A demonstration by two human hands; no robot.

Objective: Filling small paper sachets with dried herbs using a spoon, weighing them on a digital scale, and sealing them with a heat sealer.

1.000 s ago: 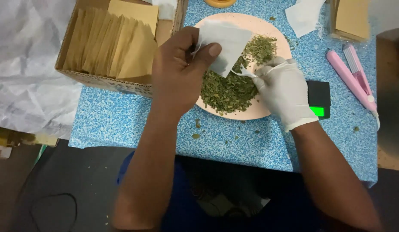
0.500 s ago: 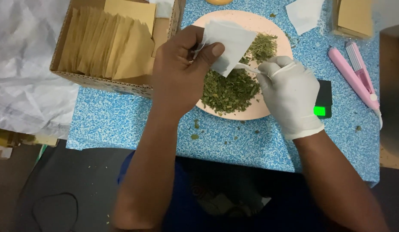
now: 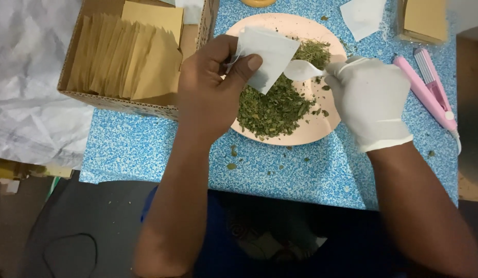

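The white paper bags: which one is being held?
The white bag over the pink plate, pinched by the bare left hand; the other lies untouched.

Open worktop (image 3: 146,149) is left before the plate (image 3: 321,131); passage is blocked leftward by the cardboard box (image 3: 115,100), rightward by the pink sealer (image 3: 427,90).

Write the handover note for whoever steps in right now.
Left hand: bare, grip pinching a white filter bag over the plate.
Right hand: gloved, holding a white spoon with its bowl at the bag.
Dried green leaves heaped on the plate.
Done: brown envelopes stacked in the cardboard box.
Left: bag not sealed; pink sealer lies unused at right.
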